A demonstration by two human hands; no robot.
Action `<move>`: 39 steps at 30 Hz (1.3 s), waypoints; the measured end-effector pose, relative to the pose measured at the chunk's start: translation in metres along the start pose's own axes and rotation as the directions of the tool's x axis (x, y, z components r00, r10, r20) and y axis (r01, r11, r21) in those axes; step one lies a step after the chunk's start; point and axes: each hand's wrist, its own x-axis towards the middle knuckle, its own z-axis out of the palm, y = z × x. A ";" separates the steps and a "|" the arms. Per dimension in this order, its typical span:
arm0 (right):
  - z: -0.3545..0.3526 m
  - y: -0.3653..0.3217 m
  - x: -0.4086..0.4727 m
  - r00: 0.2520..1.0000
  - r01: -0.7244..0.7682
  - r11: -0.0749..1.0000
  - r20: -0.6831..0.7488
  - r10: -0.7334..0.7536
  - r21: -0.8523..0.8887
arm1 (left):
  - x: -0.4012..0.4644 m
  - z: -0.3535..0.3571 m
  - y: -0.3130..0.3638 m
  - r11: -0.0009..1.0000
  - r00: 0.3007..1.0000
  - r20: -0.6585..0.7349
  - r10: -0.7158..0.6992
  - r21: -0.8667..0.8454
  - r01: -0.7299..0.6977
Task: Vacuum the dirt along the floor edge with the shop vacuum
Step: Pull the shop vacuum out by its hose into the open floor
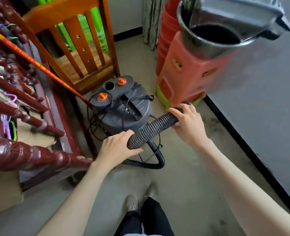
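Hose (153, 128) in both my hands, dirt (214, 122) off to the right.
Its axis climbs up-right from my left hand (117, 149), which cups the lower end, to my right hand (186, 120), wrapped round the upper end, nearer the wall-edge dirt; shop vacuum (122, 106) sits behind.

My hose (151, 128) is black, ribbed grey; the vacuum (122, 106) dark grey with orange knobs (121, 81); stools (183, 72) salmon-red.

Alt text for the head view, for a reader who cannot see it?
Both hands hold a ribbed black hose, left hand near its lower end, right hand farther up. The grey shop vacuum stands just beyond, beside stacked orange stools, with dark dirt along the wall.
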 end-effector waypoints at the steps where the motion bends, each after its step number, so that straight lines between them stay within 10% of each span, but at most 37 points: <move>1: 0.005 0.006 -0.015 0.996 -0.089 0.996 -0.029 0.090 0.020 | -0.005 0.007 0.009 1.000 0.999 0.029 0.027 -0.002 -0.027; 5: 0.027 0.019 -0.069 0.880 -0.469 0.852 0.043 0.473 0.234 | -0.019 0.035 0.042 0.995 0.989 0.112 0.100 -0.004 -0.100; 8: 0.030 0.021 -0.092 0.444 -0.618 -0.122 0.472 0.761 0.777 | -0.027 0.060 0.063 0.987 0.969 0.193 0.157 -0.013 -0.157; 10: 0.031 0.028 -0.109 0.345 -0.462 -0.467 0.638 0.689 0.754 | -0.033 0.076 0.078 0.982 0.951 0.248 0.186 -0.011 -0.190; 17: 0.041 0.088 -0.175 0.239 -0.522 -0.404 0.583 0.776 0.751 | -0.050 0.143 0.121 0.949 0.777 0.547 0.311 -0.222 -0.224; 24: 0.033 0.179 -0.220 0.362 -0.566 -0.182 0.441 0.821 0.804 | -0.048 0.233 0.177 0.958 0.598 0.750 0.285 -0.205 -0.199; 33: 0.098 0.304 -0.281 0.446 -0.598 -0.044 0.377 0.812 0.800 | -0.026 0.371 0.293 0.970 0.763 0.613 0.207 -0.231 -0.078; 39: 0.205 0.359 -0.314 0.303 -0.701 -0.166 0.500 0.811 0.694 | 0.004 0.456 0.317 0.980 0.793 0.592 0.146 -0.195 -0.035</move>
